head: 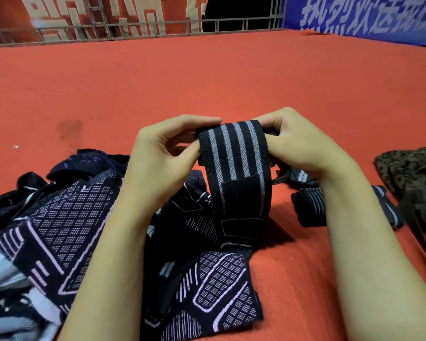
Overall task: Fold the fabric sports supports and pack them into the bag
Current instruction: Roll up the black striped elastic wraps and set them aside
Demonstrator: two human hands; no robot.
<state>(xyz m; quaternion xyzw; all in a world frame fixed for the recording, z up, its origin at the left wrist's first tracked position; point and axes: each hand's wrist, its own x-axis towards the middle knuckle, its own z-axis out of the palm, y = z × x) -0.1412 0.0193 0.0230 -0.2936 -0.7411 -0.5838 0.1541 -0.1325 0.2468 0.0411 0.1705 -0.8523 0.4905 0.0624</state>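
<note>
Both hands raised over red cloth tabletop [231,77]. Left hand [162,156] and right hand [303,146], fingers curled, pinch top fold of black grey-striped elastic wrist strap [234,153]; tail hangs onto patterned dark knit supports [67,230]. Risk: stretchy fold springs open, velcro patch [241,190] snags neighbours. Brown patterned fabric bag [408,168] lies right.

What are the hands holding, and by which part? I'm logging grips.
Both hands, left hand and right hand, pinch the striped strap at its folded top end; its lower end hangs down.
</note>
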